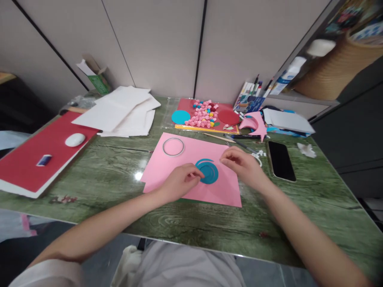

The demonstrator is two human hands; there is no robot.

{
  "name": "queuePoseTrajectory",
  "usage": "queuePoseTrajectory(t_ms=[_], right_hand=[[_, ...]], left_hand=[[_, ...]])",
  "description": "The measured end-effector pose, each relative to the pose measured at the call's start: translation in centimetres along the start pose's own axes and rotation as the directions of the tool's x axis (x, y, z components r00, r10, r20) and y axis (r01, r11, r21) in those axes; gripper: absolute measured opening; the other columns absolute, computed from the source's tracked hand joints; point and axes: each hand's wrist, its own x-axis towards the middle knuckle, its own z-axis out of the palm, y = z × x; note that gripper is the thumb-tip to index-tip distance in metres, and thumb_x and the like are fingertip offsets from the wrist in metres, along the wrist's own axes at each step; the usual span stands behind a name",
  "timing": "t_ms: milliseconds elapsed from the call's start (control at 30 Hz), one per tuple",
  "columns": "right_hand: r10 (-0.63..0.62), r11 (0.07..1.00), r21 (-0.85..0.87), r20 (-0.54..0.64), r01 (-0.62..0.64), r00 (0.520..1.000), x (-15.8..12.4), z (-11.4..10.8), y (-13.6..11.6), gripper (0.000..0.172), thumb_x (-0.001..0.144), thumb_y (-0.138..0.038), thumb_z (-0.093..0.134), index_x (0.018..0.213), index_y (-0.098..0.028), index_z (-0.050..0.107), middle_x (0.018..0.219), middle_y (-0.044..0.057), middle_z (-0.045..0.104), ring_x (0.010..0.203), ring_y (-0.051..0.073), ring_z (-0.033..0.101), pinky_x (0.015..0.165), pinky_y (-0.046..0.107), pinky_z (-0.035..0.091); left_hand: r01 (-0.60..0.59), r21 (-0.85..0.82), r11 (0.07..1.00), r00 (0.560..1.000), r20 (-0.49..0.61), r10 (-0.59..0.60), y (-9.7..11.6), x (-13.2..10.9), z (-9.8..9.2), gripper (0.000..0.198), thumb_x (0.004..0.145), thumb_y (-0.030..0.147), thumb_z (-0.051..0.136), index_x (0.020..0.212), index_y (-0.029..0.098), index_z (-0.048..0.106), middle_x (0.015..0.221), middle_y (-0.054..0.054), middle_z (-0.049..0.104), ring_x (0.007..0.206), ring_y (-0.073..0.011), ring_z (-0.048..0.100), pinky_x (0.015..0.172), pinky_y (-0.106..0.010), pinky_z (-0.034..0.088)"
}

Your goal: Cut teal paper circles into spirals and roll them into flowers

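A blue paper spiral [210, 175] lies on a pink paper sheet [167, 171] in front of me. My left hand [184, 179] comes in from the left, its fingertips closed at the spiral's left edge and touching it. To the right of the spiral, my right hand [241, 162] hovers over the sheet's right side, thumb and fingers pinched together. Whatever sits in that pinch, if anything, is too small to make out. A thin metal ring [173, 155] rests on the sheet's upper left part.
Behind the sheet, a bag [206, 115] carries pink paper flowers. A phone [281, 160], pink scrap [257, 123] and pens lie to the right. White papers [119, 109] and a red board [26, 159] with a white oval object [75, 140] occupy the left.
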Motion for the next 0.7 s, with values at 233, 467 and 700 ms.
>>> queuePoseTrajectory(t_ms=[233,467,700], right_hand=[[0.141,0.977,0.071,0.49,-0.201,0.86,4.2,2.2,4.6,0.015,0.077,-0.03,0.054,0.07,-0.018,0.061,0.066,-0.001,0.057,0.058,0.011,0.05,0.053,0.023,0.038],[0.252,0.963,-0.092,0.647,-0.255,0.72,5.3,2.4,4.5,0.017,0.077,-0.026,0.052,0.069,-0.016,0.062,0.055,-0.004,0.048,0.051,0.008,0.041,0.047,0.02,0.029],[0.327,0.945,-0.195,0.611,-0.264,0.721,5.3,2.8,4.3,0.016,0.076,-0.026,0.053,0.068,-0.018,0.064,0.054,-0.004,0.049,0.051,0.008,0.039,0.048,0.021,0.026]], left_hand=[[-0.356,0.738,0.573,0.928,0.205,0.312,-3.0,0.5,0.5,0.032,0.081,0.014,0.041,0.11,0.021,0.052,0.1,-0.009,0.057,0.086,-0.0212,0.049,0.07,-0.036,0.039],[-0.355,0.749,0.56,0.934,0.252,0.254,-3.3,1.1,0.4,0.034,0.081,0.015,0.042,0.114,0.022,0.049,0.101,-0.008,0.055,0.089,-0.0209,0.046,0.071,-0.035,0.038],[-0.371,0.743,0.557,0.927,0.261,0.268,-3.7,1.3,0.4,0.035,0.081,0.016,0.045,0.115,0.022,0.049,0.102,-0.008,0.056,0.089,-0.0203,0.045,0.072,-0.035,0.038]])
